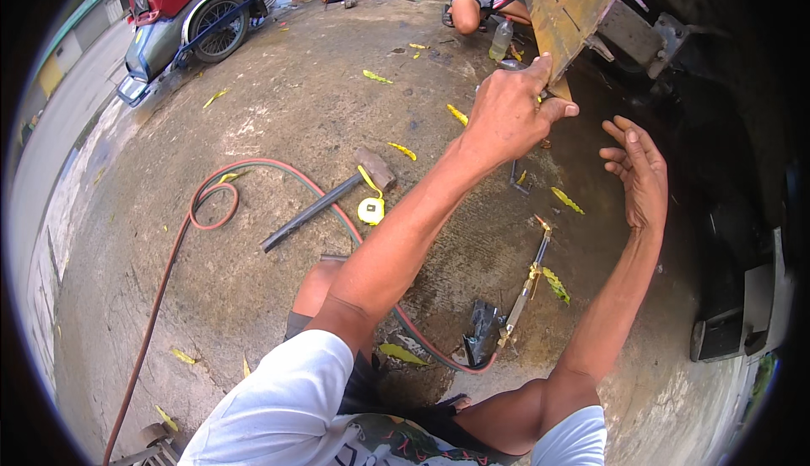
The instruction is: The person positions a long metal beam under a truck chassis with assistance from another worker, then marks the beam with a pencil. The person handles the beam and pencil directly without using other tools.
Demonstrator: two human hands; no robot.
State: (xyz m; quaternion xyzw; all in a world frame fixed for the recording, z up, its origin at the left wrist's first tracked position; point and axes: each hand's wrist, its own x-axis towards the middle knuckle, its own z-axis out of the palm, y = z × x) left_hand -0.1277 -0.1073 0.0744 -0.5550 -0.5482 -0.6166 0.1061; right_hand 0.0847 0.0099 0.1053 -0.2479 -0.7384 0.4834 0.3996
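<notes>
My left hand [512,110] reaches up to the lower corner of a yellow-brown, rusty metal plate [564,8]. Its index finger is stretched along the plate's edge, the thumb stands apart, and the other fingers are curled; no firm grip shows. My right hand [643,175] is raised to the right of the plate, fingers loosely bent and apart, holding nothing. Below both hands a cutting torch [527,284] with brass fittings lies on the concrete, joined to a red and green twin hose [291,169]. A sledgehammer [325,204] and a yellow tape measure [371,209] lie left of my left forearm.
A dark vehicle underside [717,120] stands along the right. Two people crouch at the far side, near a plastic bottle [500,40]. A red motorcycle sidecar [181,10] is parked at the far left. Yellow leaves [567,201] and a dark scrap [482,331] lie on the ground.
</notes>
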